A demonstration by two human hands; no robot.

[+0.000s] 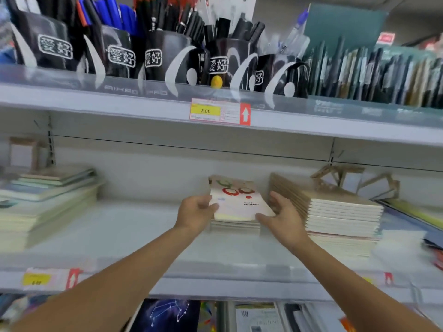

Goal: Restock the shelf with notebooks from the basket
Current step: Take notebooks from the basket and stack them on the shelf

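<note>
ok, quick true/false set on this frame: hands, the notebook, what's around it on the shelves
1. The left hand and right hand both hold the white notebook. True.
2. The white notebook is up among the pen pots. False: it is at the middle shelf, just over a low stack of notebooks.
3. A taller brown-covered stack sits to the right of the white notebook. True.
4. The yellow price tag on the upper shelf edge reads 5.00. False: it reads 2.00.
5. The basket is in view beside the arms. False: no basket shows in the head view.
</note>
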